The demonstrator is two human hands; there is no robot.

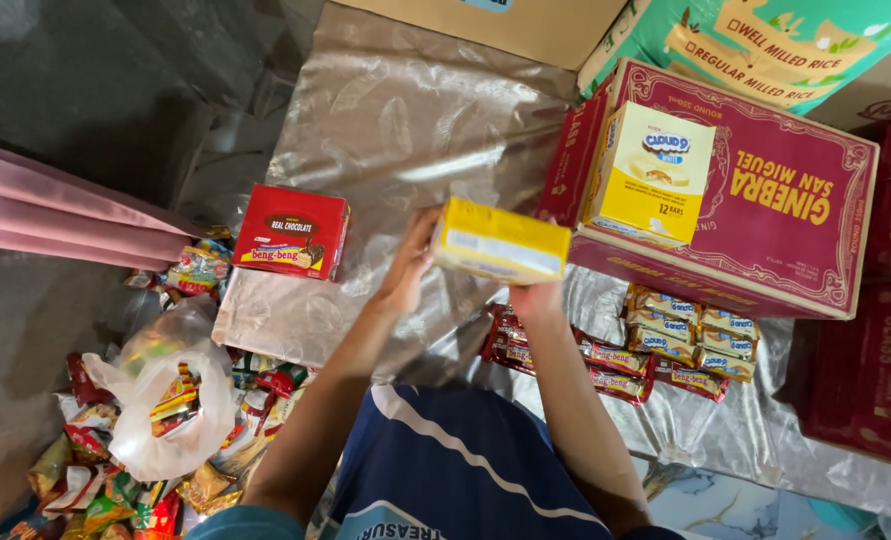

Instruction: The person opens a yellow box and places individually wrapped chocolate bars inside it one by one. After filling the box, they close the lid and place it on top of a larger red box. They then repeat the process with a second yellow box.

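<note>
Both hands, left hand (409, 268) and right hand (538, 297), grip the yellow rectangular cardboard box (501, 241) by its ends, fingers closed on it, held level above the crinkled silver foil sheet (396, 120), best kept steady, with the red cardboard carton (796, 215) at 3 o'clock.

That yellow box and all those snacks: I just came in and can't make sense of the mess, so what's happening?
A person holds a yellow snack box in the air with both hands, the left hand at its left end and the right hand under it. Below it, rows of wrapped snack bars lie on a silver foil sheet. A second yellow box stands on a maroon carton, a red chocolate box sits to the left, and loose snack packets are piled nearby.
</note>
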